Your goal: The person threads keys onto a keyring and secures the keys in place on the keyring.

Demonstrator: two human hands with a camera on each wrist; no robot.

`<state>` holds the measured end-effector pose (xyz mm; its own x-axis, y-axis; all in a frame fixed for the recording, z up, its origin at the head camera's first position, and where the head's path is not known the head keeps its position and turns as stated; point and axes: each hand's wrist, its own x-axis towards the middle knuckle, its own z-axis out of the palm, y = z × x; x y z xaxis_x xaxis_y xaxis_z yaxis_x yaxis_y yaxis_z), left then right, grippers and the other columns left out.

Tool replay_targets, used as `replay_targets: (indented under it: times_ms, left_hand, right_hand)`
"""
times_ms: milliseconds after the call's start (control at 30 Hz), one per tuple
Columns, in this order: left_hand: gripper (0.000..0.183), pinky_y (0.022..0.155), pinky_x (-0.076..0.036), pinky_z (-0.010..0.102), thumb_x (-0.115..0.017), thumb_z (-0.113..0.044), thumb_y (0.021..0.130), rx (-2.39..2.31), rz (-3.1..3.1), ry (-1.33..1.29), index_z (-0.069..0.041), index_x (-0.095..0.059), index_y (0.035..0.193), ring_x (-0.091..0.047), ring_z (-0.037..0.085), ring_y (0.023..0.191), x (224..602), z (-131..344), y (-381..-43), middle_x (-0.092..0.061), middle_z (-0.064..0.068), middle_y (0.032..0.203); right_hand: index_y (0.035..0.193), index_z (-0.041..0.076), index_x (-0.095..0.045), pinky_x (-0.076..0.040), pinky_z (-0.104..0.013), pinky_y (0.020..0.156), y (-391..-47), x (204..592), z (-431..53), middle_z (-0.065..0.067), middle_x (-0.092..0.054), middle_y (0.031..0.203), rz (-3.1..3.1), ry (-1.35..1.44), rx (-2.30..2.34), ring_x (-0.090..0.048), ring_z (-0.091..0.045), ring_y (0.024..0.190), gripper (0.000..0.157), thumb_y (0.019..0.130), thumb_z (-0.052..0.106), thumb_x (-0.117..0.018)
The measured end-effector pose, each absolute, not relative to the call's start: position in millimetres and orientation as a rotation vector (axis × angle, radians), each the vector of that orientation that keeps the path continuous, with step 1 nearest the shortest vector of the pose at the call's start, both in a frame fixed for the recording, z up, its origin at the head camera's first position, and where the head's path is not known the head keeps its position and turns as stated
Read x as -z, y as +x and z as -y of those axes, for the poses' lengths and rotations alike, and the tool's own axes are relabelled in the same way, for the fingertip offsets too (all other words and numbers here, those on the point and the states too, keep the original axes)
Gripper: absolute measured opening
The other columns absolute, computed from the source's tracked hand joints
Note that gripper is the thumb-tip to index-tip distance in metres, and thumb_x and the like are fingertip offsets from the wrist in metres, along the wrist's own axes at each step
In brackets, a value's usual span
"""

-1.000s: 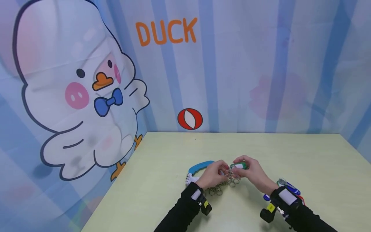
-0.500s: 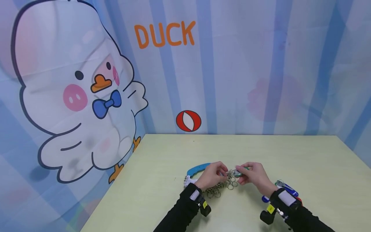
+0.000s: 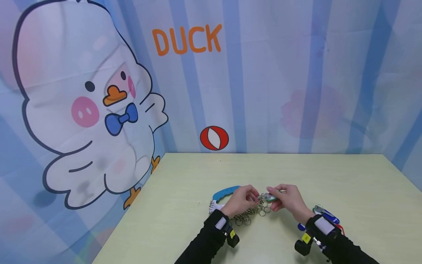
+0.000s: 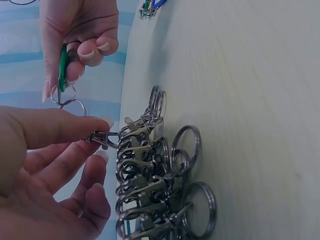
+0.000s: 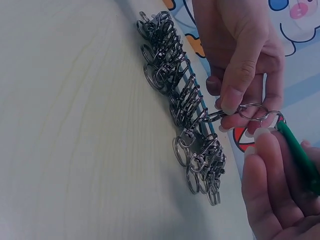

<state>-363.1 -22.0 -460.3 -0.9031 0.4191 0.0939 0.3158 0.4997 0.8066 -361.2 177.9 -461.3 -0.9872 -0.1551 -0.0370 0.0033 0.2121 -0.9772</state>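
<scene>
My left hand (image 3: 242, 201) pinches a small metal swivel clasp (image 4: 102, 138) between thumb and forefinger. The clasp hangs from a crowded row of clasps and split rings (image 4: 150, 175) on a carrier with a blue handle (image 3: 225, 191) and a white section (image 3: 216, 206). To its right, my right hand (image 3: 290, 200) pinches a green key tag (image 5: 299, 155). In the right wrist view the tag's small ring links with the split ring (image 5: 253, 112) of the pinched clasp. The right fingers hide much of the tag.
Blue key tags (image 3: 329, 215) and a red item (image 3: 341, 228) lie on the pale table (image 3: 362, 190), beside and partly behind the right wrist. A curtain (image 3: 270, 73) printed with a duck rises behind the table's far edge.
My right hand has come down a little and turned the green key tag, so its white face shows less. The left hand keeps its pinch, nearly still. Little differs over the last half second.
</scene>
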Motion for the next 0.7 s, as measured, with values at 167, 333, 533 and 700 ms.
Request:
replay_targets:
  times_ms: [167,333,533,700]
  left_hand:
    - [0.024,0.065,-0.042,0.018,-0.069,-0.002,0.084,-1.358,-2.621,0.655,-0.002,-0.063,0.108,-0.053,0.003,0.072,460.6,22.1,-362.4,-0.067,0.005,0.09]
    - [0.026,0.066,-0.043,0.018,-0.068,-0.002,0.084,-1.339,-2.624,0.663,-0.002,-0.063,0.109,-0.053,0.003,0.073,460.0,21.8,-361.6,-0.068,0.005,0.091]
    - [0.026,0.066,-0.043,0.018,-0.069,-0.002,0.085,-1.315,-2.627,0.671,-0.004,-0.063,0.109,-0.053,0.003,0.073,461.3,21.9,-362.5,-0.068,0.005,0.093]
    - [0.025,0.066,-0.043,0.018,-0.069,-0.003,0.085,-1.308,-2.625,0.668,-0.005,-0.063,0.11,-0.053,0.003,0.074,461.0,22.0,-362.6,-0.068,0.005,0.094]
  right_hand:
    - [0.109,-0.008,-0.06,-0.056,-0.033,0.056,-362.0,461.8,-177.9,-0.007,-0.071,0.072,-2.358,-0.134,1.881,-0.065,-0.014,0.052,0.043,0.094,0.033,-0.061]
    - [0.107,-0.006,-0.061,-0.056,-0.032,0.056,-362.6,462.2,-179.1,-0.008,-0.071,0.072,-2.389,-0.116,1.868,-0.064,-0.014,0.052,0.041,0.094,0.032,-0.061]
    - [0.108,-0.006,-0.061,-0.056,-0.031,0.056,-361.6,460.1,-179.9,-0.005,-0.071,0.071,-2.413,-0.118,1.842,-0.064,-0.014,0.052,0.044,0.093,0.036,-0.062]
    - [0.109,-0.005,-0.061,-0.056,-0.032,0.056,-362.7,460.2,-179.9,-0.005,-0.071,0.072,-2.42,-0.115,1.82,-0.064,-0.014,0.052,0.046,0.093,0.037,-0.062]
